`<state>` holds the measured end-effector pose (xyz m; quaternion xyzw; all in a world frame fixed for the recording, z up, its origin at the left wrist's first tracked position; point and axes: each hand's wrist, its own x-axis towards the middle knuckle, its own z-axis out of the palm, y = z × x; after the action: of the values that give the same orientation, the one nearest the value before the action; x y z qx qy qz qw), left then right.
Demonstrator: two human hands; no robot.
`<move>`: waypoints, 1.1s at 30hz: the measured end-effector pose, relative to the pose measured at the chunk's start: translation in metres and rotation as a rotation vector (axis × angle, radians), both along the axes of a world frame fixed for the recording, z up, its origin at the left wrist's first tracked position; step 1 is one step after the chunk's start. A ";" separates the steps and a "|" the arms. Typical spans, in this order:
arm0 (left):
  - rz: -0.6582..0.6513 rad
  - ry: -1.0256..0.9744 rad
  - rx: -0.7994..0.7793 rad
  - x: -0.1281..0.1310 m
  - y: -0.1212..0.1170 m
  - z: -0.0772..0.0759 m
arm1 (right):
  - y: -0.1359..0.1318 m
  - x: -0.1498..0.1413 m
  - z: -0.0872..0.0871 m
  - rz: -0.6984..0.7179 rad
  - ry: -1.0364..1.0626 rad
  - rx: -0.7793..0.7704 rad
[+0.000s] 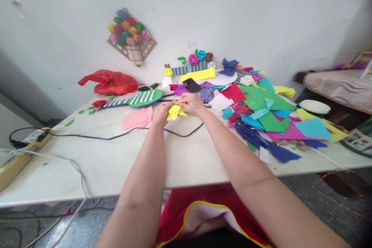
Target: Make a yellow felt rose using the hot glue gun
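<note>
Between my two hands is a yellow paper flower (176, 112) with crinkled petals pointing down and toward me, held a little above the white table. My left hand (162, 114) closes on the flower's left side. With fingers pinched together, my right hand (192, 104) grips its upper back part; the fingertips of both hands almost meet there. Left of my left hand lie pink paper pieces (137, 118). A black cable (186, 135) crosses the table just in front of the flower.
A green guitar-shaped craft (145, 98) and a red plastic bag (109, 82) lie at the back left. Coloured paper scraps (267, 102) heap up on the right, with a dark phone (192, 85) behind my hands. A power strip (26, 155) sits at the left edge.
</note>
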<state>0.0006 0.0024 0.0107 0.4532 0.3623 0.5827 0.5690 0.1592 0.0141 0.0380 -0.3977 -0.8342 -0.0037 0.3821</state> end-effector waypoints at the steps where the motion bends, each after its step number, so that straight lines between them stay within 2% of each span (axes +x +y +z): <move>1: 0.005 0.006 0.004 0.000 0.000 0.000 | 0.000 0.000 0.000 0.000 -0.002 0.007; 6: 0.033 0.014 0.042 -0.004 0.003 -0.003 | -0.003 -0.001 0.000 0.008 0.009 -0.010; 13: -0.013 0.042 0.069 -0.007 0.005 -0.005 | -0.001 -0.001 0.001 0.058 0.150 -0.194; 18: -0.018 0.038 0.059 -0.005 0.001 -0.002 | 0.004 0.001 0.000 0.131 0.197 -0.237; 29: -0.030 0.018 0.040 -0.004 -0.002 0.000 | 0.010 0.010 -0.001 0.208 0.058 -0.204; 33: -0.044 0.013 0.032 -0.005 -0.002 0.000 | 0.012 0.011 0.000 0.182 -0.022 -0.189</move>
<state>-0.0044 0.0003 0.0104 0.4741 0.3465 0.5727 0.5720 0.1698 0.0258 0.0377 -0.3547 -0.8676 0.1052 0.3323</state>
